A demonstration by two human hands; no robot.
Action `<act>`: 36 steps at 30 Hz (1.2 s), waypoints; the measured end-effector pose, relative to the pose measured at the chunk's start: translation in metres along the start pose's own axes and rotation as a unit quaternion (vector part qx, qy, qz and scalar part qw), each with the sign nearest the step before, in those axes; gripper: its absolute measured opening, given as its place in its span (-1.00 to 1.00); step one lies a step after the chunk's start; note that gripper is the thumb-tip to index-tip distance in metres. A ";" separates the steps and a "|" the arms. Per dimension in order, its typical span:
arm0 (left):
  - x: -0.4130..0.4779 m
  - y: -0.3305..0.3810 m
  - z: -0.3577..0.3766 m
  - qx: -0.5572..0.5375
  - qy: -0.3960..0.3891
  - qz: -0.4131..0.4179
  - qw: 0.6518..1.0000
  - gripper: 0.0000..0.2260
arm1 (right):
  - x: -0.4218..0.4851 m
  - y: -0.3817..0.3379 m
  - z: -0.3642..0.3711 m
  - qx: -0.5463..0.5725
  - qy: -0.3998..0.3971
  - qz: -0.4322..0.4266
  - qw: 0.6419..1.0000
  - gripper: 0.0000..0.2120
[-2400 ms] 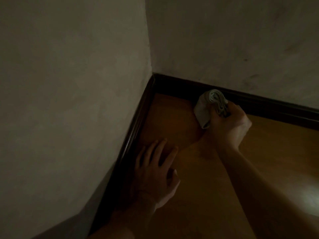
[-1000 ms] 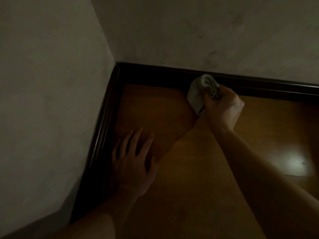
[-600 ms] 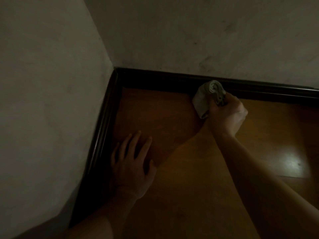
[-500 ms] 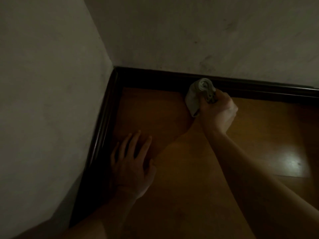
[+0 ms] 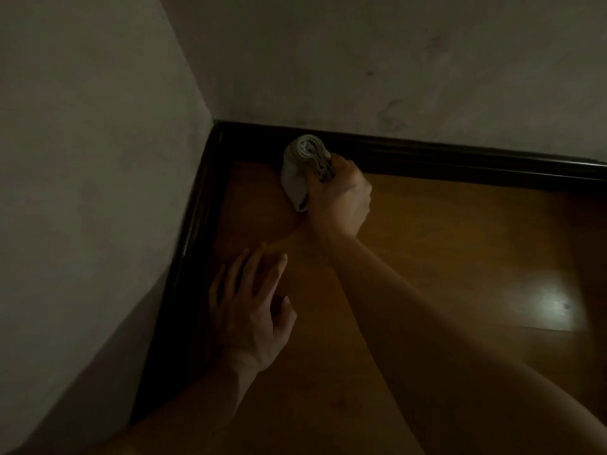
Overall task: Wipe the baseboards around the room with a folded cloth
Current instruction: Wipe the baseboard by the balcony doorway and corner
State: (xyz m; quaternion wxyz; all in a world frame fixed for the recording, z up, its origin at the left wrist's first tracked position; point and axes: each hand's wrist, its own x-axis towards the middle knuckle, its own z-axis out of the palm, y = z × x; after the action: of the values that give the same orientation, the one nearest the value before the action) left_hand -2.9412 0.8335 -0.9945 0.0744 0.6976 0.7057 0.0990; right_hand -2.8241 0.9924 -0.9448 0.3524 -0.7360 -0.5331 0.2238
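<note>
A dark, glossy baseboard runs along the foot of the back wall and turns at the corner into a second stretch along the left wall. My right hand grips a folded pale grey cloth and holds it against the back baseboard, a short way right of the corner. My left hand lies flat on the wooden floor beside the left baseboard, fingers spread and straight.
The room is dim. Two grey plaster walls meet in the corner at upper left. The orange-brown wooden floor carries a bright light reflection at right.
My right hand has slid the cloth leftward along the back baseboard, closer to the corner. My left hand stays planted on the floor.
</note>
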 end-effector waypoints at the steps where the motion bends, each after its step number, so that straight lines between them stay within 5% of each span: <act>1: 0.000 0.000 0.000 -0.003 0.002 -0.001 1.000 -0.44 | -0.001 -0.001 0.000 0.003 -0.005 0.003 1.000 -0.73; 8: -0.001 0.000 0.001 -0.001 0.009 0.001 1.000 -0.44 | 0.000 0.002 -0.002 0.010 -0.031 -0.039 0.999 -0.58; 23: -0.003 0.000 0.000 -0.037 0.002 -0.007 0.999 -0.47 | 0.033 0.081 -0.088 -0.023 0.072 0.035 0.997 -0.70; 36: 0.003 0.049 0.014 0.010 0.006 -0.064 0.998 -0.50 | 0.038 0.089 -0.098 -0.050 0.075 0.029 0.995 -0.70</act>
State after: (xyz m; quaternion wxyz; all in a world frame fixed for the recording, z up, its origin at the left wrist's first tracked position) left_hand -2.8900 0.8379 -0.9958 0.0694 0.6512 0.7501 0.0918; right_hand -2.6869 0.9848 -0.9466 0.3471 -0.7825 -0.4944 0.1509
